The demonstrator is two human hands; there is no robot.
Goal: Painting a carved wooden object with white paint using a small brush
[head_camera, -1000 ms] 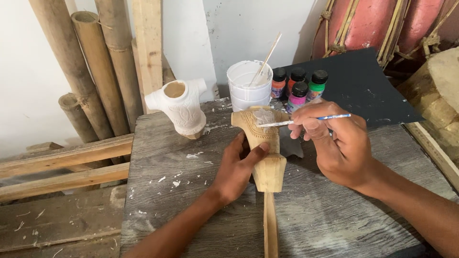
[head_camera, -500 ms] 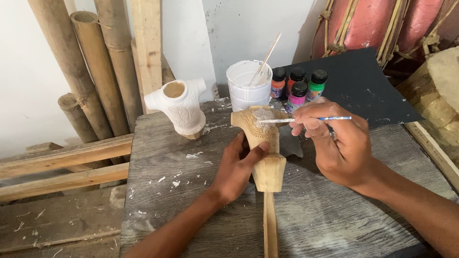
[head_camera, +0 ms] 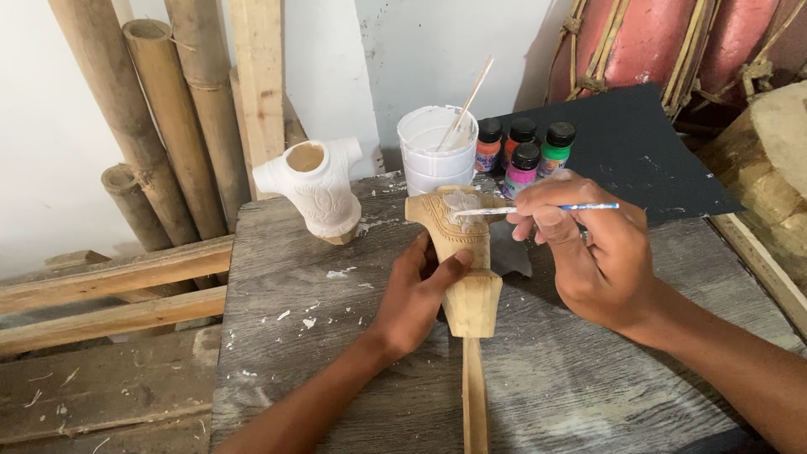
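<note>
A carved wooden figure [head_camera: 466,252] lies on the grey wooden table [head_camera: 294,353], its long stick pointing toward me. My left hand [head_camera: 418,290] grips its left side, thumb across the body. My right hand [head_camera: 593,252] holds a thin paintbrush [head_camera: 538,209] with a blue handle; the bristle tip touches a white painted patch at the figure's top. A white plastic cup [head_camera: 435,151] of white paint with a stick in it stands just behind.
A white-painted carved torso piece [head_camera: 318,189] stands at the table's back left. Several small paint bottles [head_camera: 523,151] sit beside the cup, next to a black sheet [head_camera: 639,151]. Bamboo poles [head_camera: 160,109] and planks lean at the left wall; red drums [head_camera: 664,42] at back right.
The brush tip has shifted slightly on the figure's top. Both hands stay in nearly the same place.
</note>
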